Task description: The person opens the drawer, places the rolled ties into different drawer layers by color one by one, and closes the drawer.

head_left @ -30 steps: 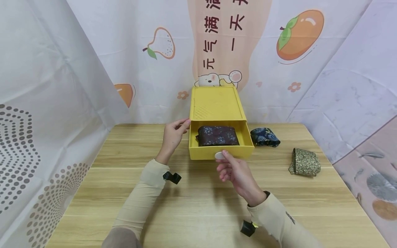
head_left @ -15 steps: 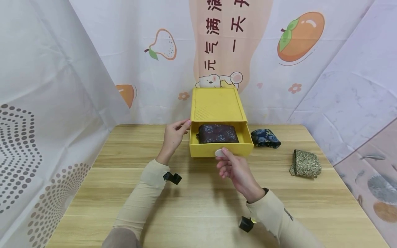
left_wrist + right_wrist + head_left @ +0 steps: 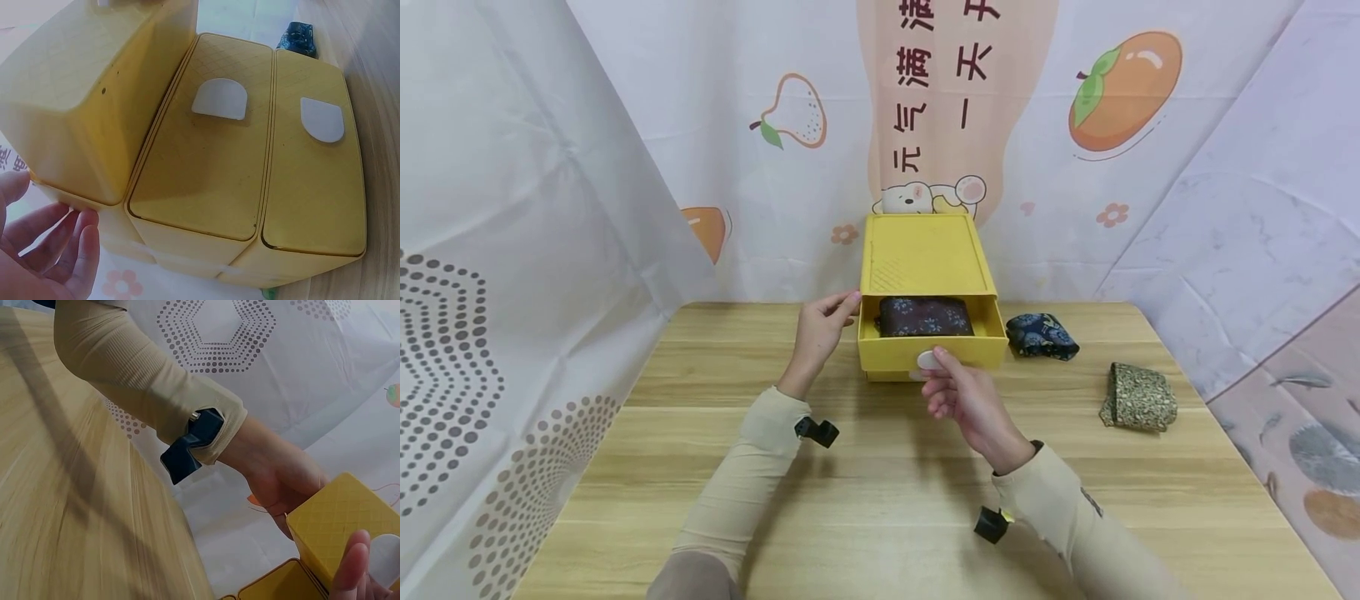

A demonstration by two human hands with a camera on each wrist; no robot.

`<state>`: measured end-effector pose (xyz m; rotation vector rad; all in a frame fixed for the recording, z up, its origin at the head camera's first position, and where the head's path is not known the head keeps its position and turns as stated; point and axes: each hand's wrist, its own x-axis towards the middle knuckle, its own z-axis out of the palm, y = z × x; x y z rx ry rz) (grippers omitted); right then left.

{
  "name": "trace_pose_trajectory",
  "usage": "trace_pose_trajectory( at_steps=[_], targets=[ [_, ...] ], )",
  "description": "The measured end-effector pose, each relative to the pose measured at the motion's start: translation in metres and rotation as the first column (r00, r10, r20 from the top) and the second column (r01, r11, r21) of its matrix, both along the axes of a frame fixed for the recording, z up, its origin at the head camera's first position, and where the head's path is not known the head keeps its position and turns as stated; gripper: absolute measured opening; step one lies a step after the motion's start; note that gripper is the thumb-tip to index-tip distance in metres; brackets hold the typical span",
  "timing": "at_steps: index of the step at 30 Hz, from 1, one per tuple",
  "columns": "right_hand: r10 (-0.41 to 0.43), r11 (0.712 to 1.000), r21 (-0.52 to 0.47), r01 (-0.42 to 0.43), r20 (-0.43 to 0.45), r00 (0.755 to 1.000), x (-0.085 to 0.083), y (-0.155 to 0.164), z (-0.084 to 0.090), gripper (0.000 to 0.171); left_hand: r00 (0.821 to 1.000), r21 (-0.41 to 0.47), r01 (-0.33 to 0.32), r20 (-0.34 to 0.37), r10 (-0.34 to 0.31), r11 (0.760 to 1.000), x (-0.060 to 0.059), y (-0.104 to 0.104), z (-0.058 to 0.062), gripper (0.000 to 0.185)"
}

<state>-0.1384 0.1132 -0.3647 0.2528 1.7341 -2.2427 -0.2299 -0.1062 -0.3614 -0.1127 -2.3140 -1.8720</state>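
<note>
A yellow drawer cabinet (image 3: 925, 250) stands against the curtain, its top drawer (image 3: 887, 352) partly pulled out. Inside that drawer lies a folded dark purple cloth (image 3: 925, 318) with pale flowers, partly hidden by the drawer front. My right hand (image 3: 967, 398) pinches the white drawer handle (image 3: 927, 360), thumb over it and the other fingers curled below. With its fingertips, my left hand (image 3: 820, 332) touches the cabinet's left side near the front edge. In the left wrist view, two shut drawers with a white middle tab (image 3: 220, 99) and a lower tab (image 3: 322, 122) sit beneath the projecting one.
A folded navy patterned cloth (image 3: 1042, 336) lies just right of the cabinet. Farther right is a folded beige-and-black speckled cloth (image 3: 1141, 397). The wooden table (image 3: 880, 517) ends at a printed curtain (image 3: 790, 192) behind and at the sides.
The top drawer has slid back toward the cabinet, the right hand moving with it, so less of the purple cloth shows. My left hand keeps its place on the cabinet's side.
</note>
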Motion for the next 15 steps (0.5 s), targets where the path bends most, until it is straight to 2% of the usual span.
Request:
trace_pose_trajectory(
  at_steps=[8,15],
  targets=[
    [0.011,1.0,-0.014,-0.011,-0.019,1.0,-0.013,0.0,0.0,0.056,1.0,-0.002,-0.007,0.009,0.007,1.0,-0.001,0.0,-0.002,0.041],
    [0.003,1.0,-0.012,-0.003,-0.006,1.0,-0.026,-0.002,0.0,0.051,1.0,0.026,0.0,0.004,0.0,1.0,0.0,0.0,0.002,0.037]
  ],
)
